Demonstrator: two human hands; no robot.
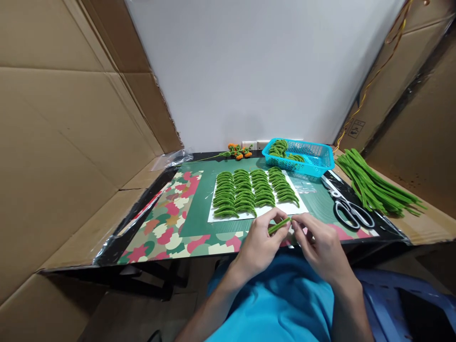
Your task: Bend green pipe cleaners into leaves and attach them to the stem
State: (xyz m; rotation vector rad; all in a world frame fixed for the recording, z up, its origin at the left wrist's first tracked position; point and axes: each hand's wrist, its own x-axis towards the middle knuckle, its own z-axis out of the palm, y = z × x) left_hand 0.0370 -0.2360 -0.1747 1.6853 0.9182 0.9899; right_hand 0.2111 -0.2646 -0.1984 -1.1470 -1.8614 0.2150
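A short green pipe cleaner piece is held just above the table's front edge. My left hand is closed around it with thumb and fingers. My right hand pinches at its right end, fingertips pressed together; exactly what lies between them is partly hidden. Just beyond my hands, a white sheet bears several columns of curved green pipe cleaner pieces, laid close together. To the right lie large scissors with black and white handles, and a bundle of long green pipe cleaners.
A blue plastic basket with some green pieces stands at the back right. An orange pipe cleaner flower stem lies at the back. Beneath is a green mat on patterned paper. Cardboard walls flank both sides.
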